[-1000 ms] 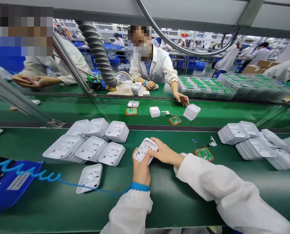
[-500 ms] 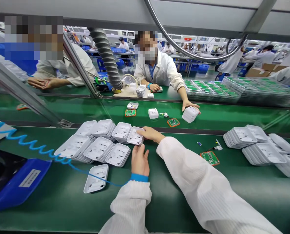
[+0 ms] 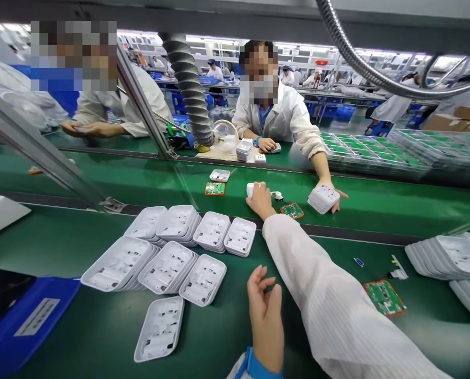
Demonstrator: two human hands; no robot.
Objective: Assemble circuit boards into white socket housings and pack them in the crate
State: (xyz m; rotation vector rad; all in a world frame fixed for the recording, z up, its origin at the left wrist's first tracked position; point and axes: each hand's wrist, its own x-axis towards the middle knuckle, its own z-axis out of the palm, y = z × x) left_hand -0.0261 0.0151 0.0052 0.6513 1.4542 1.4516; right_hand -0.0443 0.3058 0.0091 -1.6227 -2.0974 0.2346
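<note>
My right hand [image 3: 259,199] reaches across to the far belt, and its fingers close over a small white block [image 3: 250,189]. Beside it lie a small white connector [image 3: 277,196] and a green circuit board [image 3: 293,211]. My left hand [image 3: 265,311] hovers over the near green bench, palm up, fingers loosely curled, holding nothing; it wears a blue wrist strap [image 3: 258,367]. Left of it stand stacks of white plastic shells [image 3: 167,266]; the nearest stack [image 3: 240,236] sits apart from both hands. A single shell [image 3: 159,327] lies flat in front.
Across the belt a co-worker's hand [image 3: 335,190] rests on a stack of white covers [image 3: 323,198]. Another board [image 3: 215,188] and a shell [image 3: 219,175] lie on the belt. More shell stacks [image 3: 448,255], a board [image 3: 385,297] at right, a blue device [image 3: 25,316] at left.
Both hands have left the shell stack, which now stands beside the other stacks. My right hand moved out to the white block on the far belt; my left hand drew back, opened.
</note>
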